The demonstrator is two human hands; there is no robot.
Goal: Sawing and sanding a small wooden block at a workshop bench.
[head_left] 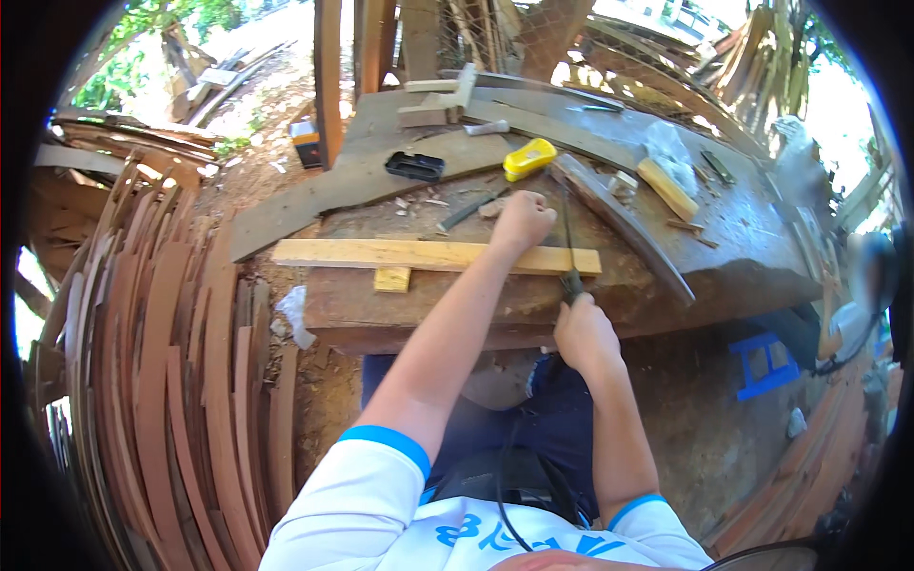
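Note:
A long pale plank (381, 254) lies crosswise near the front edge of the wooden bench, with a small yellowish wood block (392, 279) under its left part. My right hand (586, 335) is closed round the dark handle of a handsaw (568, 233). Its thin blade shows edge-on and crosses the plank close to its right end. Just left of the blade, my left hand (526, 222) is a closed fist over the plank's far edge; whatever its fingers hold is hidden. Beside that fist lies a dark-handled tool (465, 211), partly covered.
On the bench (328, 309) are a yellow tool case (529, 159), a black tray (415, 167), a curved board (619, 224), a wood block (666, 189) and a clear plastic bag (670, 157). Stacked boards (157, 352) line the left; a blue frame (764, 365) stands lower right.

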